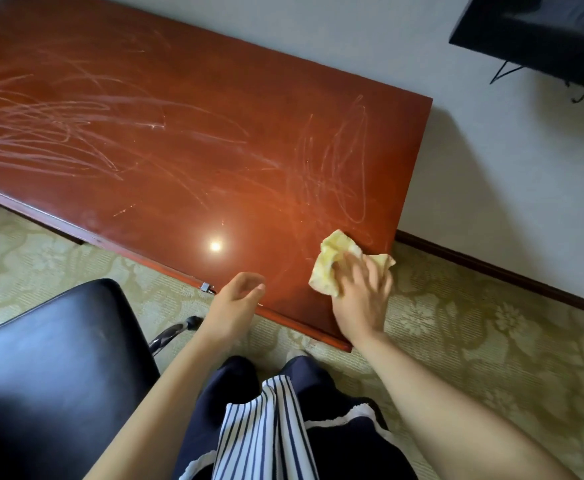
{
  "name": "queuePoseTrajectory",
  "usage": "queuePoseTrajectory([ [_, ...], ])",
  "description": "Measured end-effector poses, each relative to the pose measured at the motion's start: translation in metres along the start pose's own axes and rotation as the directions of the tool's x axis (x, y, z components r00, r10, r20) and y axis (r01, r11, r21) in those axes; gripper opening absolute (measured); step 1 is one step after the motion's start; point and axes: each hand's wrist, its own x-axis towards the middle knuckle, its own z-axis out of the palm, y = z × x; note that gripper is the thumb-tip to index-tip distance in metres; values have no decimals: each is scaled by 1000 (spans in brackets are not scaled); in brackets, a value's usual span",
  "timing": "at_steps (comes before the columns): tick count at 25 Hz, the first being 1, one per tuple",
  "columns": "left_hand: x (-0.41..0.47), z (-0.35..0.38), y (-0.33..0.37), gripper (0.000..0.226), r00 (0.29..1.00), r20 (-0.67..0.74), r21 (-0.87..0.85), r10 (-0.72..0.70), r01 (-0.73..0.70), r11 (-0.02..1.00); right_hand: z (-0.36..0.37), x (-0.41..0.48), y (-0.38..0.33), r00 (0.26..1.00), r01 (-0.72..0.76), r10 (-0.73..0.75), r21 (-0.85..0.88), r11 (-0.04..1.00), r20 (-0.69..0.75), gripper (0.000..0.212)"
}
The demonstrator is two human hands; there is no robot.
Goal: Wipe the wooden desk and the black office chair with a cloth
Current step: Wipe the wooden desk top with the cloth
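No writing, label, brand or number can be read anywhere — only pale scribbled marks on the surface (179,133).

— What carries everything here?
— A glossy, reddish-brown wooden surface (179,140), covered in pale scribbled streaks (a bright spot of glare (215,245) sits near its front edge).
— Anything on it?
— One crumpled yellow cloth (332,252), at the near right corner.
— And beneath?
— A pale green carpet (474,341) with a floral pattern. The black office chair (51,358) stands on it, beside the surface's front edge.
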Motion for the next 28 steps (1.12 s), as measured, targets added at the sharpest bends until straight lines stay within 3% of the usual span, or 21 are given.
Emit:
queuePoseTrajectory([
  [3, -3, 7, -8, 19, 1000, -28, -9, -8, 8, 1000, 9, -28, -6, 969, 218, -221, 41, 975, 108, 67],
  [6, -5, 14, -16, 17, 996, -77, -44, -40, 36, 998, 10, -47, 4, 853, 482, -487, 75, 873, 187, 87],
  [8, -8, 19, -23, 14, 993, -103, -45, -58, 54, 998, 7, -41, 20, 781, 572, -582, 113, 812, 225, 94],
  [13, -17, 19, -30, 17, 982, -134, -134, -131, 113, 984, 3, 7, 40, 726, 552, -573, 175, 815, 380, 76],
  [15, -24, 16, -33, 19, 973, -157, -199, -172, 139, 970, 7, 29, 28, 755, 490, -508, 158, 857, 415, 66],
  [18, -35, 12, -37, 22, 950, -203, -266, -236, 179, 947, 19, 58, -13, 850, 280, -299, 109, 954, 434, 56],
  [20, -41, 10, -38, 24, 936, -232, -323, -265, 183, 928, 26, 63, -48, 851, 211, -234, 103, 972, 470, 51],
  [24, -42, 8, -41, 27, 910, -273, -431, -311, 173, 885, 26, 33, -84, 720, 447, -494, 218, 868, 488, 51],
  [28, -32, 15, -47, 31, 887, -275, -519, -371, 188, 834, 12, 8, -44, 562, 620, -676, 299, 726, 477, 61],
])
